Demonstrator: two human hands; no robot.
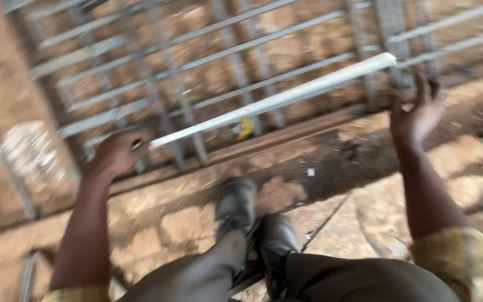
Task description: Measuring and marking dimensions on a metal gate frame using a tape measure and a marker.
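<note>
White pipe (275,100) is gripped at one end by the left hand (117,154); the right hand (417,114) spreads wide, empty.

Your left arm runs up the left side of the frame, bare from a patterned sleeve at the bottom edge, nearly straight to the wrist. Your left hand (117,152) sits left of centre, knuckles toward you, its grip curled closed around something thin. Your right arm rises along the right side from a yellowish checked sleeve at the lower right corner, forearm bare. Your right hand (417,114) is in the upper right, palm facing left, fingers spread and loosely bent, closed on nothing. Your two legs point up the middle, shoes side by side at centre.
</note>
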